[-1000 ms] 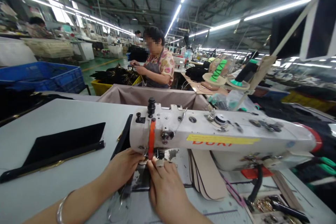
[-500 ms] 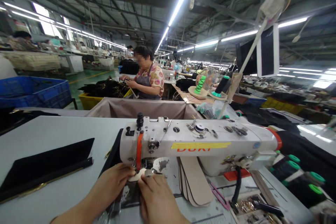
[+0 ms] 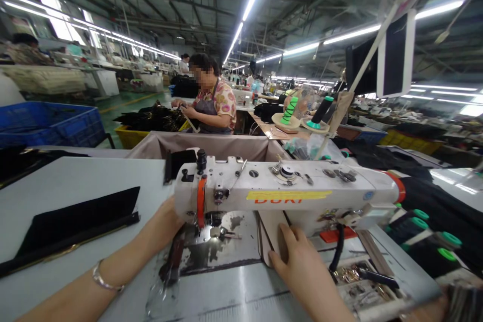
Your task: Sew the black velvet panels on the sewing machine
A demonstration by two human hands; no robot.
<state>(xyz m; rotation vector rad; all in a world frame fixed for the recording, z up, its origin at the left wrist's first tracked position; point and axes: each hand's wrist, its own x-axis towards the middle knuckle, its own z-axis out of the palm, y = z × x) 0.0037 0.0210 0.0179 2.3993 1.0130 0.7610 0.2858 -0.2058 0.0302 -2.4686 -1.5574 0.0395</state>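
Free tabletop nearside — sewing machine behind

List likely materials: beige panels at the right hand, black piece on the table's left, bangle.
Beige panels: perhaps leather-like sheet or card, matte; thin, evenly coloured.
Black piece: probably fabric, matte; surface barely reflects light.
Bangle: likely metal, polished silvery; bright highlights.

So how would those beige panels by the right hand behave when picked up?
The beige panels probably hold their shape, lying flat with clean edges. They look thin, so likely light. Overlapping edges suggest they may slide apart under the right hand.
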